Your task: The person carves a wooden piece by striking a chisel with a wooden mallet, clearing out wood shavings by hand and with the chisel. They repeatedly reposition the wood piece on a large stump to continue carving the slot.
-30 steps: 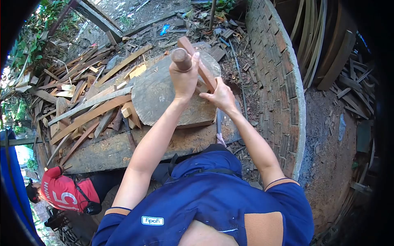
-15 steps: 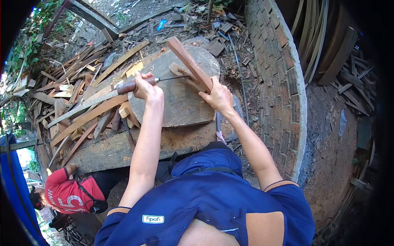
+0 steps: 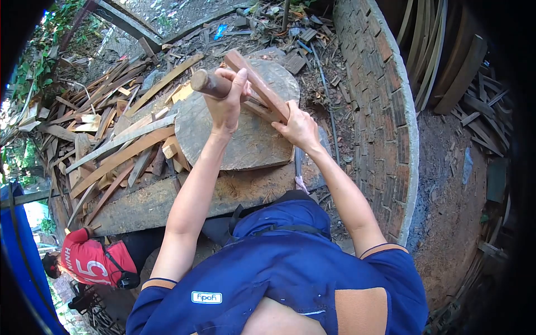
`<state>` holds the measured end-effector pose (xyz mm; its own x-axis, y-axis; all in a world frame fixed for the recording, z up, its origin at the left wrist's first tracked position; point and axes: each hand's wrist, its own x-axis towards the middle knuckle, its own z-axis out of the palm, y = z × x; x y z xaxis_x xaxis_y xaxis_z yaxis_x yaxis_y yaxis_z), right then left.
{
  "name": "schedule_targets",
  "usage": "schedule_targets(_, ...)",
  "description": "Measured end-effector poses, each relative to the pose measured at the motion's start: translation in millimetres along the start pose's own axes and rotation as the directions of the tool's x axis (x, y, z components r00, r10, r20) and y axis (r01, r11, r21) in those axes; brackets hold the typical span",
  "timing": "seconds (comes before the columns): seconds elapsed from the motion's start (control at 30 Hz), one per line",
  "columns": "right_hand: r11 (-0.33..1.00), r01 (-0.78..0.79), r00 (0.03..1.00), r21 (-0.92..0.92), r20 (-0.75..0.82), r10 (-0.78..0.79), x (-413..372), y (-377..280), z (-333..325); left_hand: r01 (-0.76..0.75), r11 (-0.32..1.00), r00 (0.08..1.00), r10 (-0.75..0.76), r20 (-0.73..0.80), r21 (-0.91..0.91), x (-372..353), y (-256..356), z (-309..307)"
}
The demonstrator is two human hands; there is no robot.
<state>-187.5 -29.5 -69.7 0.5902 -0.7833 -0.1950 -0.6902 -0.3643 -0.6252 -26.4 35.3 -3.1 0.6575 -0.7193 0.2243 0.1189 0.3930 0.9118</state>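
Observation:
My left hand (image 3: 226, 100) is wrapped around the thick wooden handle of a tool (image 3: 207, 84), its butt end tilted up toward me. The tool's metal part is mostly hidden behind the hand. My right hand (image 3: 300, 127) grips the lower end of a reddish-brown wooden bar (image 3: 254, 78), which slants up to the left. A second, rougher piece of wood (image 3: 259, 110) shows partly under the bar, between my hands. Below both hands is a broad round chopping block (image 3: 245, 148) with a worn top.
Split wood scraps (image 3: 106, 111) and long strips are heaped left of the block. A curved brick wall (image 3: 374, 111) rises on the right. A thick plank (image 3: 145, 207) lies before me. A person in a red shirt (image 3: 97, 259) is at lower left. Curved boards (image 3: 424, 50) stand beyond the wall.
My left hand has moved right and up, close to the bar, and the tool handle has swung from lying sideways to pointing up toward me. My right hand and the bar have barely moved.

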Motion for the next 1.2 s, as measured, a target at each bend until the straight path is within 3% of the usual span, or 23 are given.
schedule_targets(0.1, 0.998, 0.055, 0.998, -0.008, -0.042, -0.055, -2.2, 0.5, 2.5, 0.008, 0.998, 0.997, -0.013, 0.075, 0.07, 4.5, -2.5, 2.8)
schedule_targets(0.23, 0.998, 0.059, 0.997, 0.0, -0.049, -0.059, -2.9, -0.8, 0.8, 0.008, 0.993, 0.998, -0.015, 0.059, 0.119, 8.3, -9.7, 5.6)
schedule_targets(0.3, 0.998, 0.062, 0.997, 0.01, -0.034, -0.062, -2.7, -2.9, -1.0, -0.067, 0.968, 0.997, 0.058, 0.045, 0.243, 8.0, -13.2, 9.2)
schedule_targets(0.6, 0.997, 0.064, 0.997, -0.046, -0.04, -0.066, 3.0, -1.1, -1.7, -0.198, 0.926, 0.963, 0.244, -0.11, 0.32, -7.1, -30.3, 24.0)
schedule_targets(0.7, 0.971, -0.093, 0.98, 0.219, 0.192, 0.051, 23.5, 4.5, -20.4, -0.207, 0.927, 0.962, 0.25, -0.105, 0.313, -9.5, -26.7, 29.0)
schedule_targets(0.73, 0.97, -0.044, 0.985, 0.239, 0.173, 0.002, 25.3, -1.6, -37.4, -0.2, 0.924, 0.967, 0.239, -0.086, 0.325, -9.7, -25.3, 29.8)
schedule_targets(0.83, 0.887, 0.243, 0.97, 0.392, -0.072, -0.234, -6.5, -56.5, -110.9, -0.146, 0.927, 0.97, 0.202, -0.133, 0.346, -11.8, -18.9, 28.5)
schedule_targets(0.87, 0.828, 0.402, 0.916, 0.392, -0.184, -0.357, -19.3, -72.7, -136.2, -0.14, 0.928, 0.971, 0.196, -0.135, 0.345, -12.7, -18.1, 28.4)
schedule_targets(0.9, 0.712, 0.633, 0.771, 0.303, -0.333, -0.543, -25.8, -81.4, -152.3, -0.121, 0.949, 0.972, 0.173, -0.161, 0.291, -11.7, -16.9, 29.4)
schedule_targets(0.93, 0.64, 0.73, 0.675, 0.241, -0.4, -0.62, -36.8, -94.3, -168.7, -0.105, 0.966, 0.972, 0.15, -0.182, 0.235, -10.0, -15.4, 30.7)
schedule_targets(1.0, 0.631, 0.744, 0.665, 0.221, -0.339, -0.666, -56.1, -109.7, -174.7, -0.097, 0.971, 0.976, 0.136, -0.171, 0.218, -8.5, -18.2, 28.4)
schedule_targets(1.03, 0.671, 0.739, 0.66, 0.068, -0.278, -0.699, -59.3, -109.9, -169.9, -0.186, 0.959, 0.971, 0.212, -0.109, 0.213, -8.6, -25.5, 24.3)
schedule_targets(1.07, 0.753, 0.646, 0.751, -0.125, -0.072, -0.656, -59.0, -104.0, -165.4, -0.273, 0.94, 0.956, 0.289, -0.052, 0.204, -8.5, -32.6, 19.3)
schedule_targets(1.13, 0.744, 0.593, 0.793, -0.306, 0.063, -0.606, -59.6, -102.3, -167.7, -0.252, 0.952, 0.96, 0.269, -0.083, 0.171, -8.2, -30.3, 23.0)
schedule_targets(1.17, 0.741, 0.594, 0.791, -0.313, 0.063, -0.608, -61.1, -105.9, -172.0, -0.265, 0.948, 0.959, 0.279, -0.058, 0.176, -5.4, -29.2, 23.1)
schedule_targets(1.2, 0.738, 0.648, 0.745, -0.19, -0.048, -0.666, -68.3, -111.7, -177.2, -0.264, 0.947, 0.961, 0.275, -0.037, 0.185, -8.1, -27.1, 24.1)
